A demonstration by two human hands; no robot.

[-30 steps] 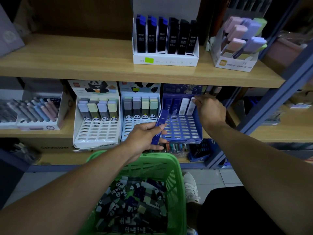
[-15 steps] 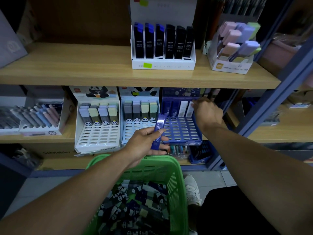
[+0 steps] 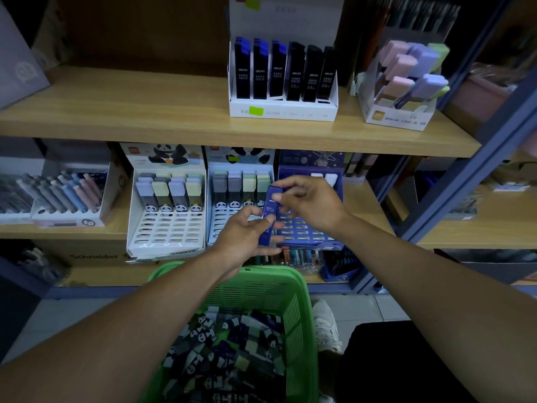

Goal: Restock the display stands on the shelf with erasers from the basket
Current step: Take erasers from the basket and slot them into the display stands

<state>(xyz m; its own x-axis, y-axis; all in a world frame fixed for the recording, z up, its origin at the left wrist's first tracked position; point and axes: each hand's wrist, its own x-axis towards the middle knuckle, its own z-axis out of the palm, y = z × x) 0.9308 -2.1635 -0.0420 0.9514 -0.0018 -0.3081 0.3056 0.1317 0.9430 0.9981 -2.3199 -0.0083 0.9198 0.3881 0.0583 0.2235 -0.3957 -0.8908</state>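
both hands meet on one blue eraser [image 3: 269, 215] just in front of the blue display stand [image 3: 308, 231] — left hand [image 3: 247, 237] grips its lower end, right hand [image 3: 311, 203] pinches the top. its long axis stands nearly upright, tilted toward the stand; the right hand is nearer the slots, the green basket [image 3: 302, 309] below.
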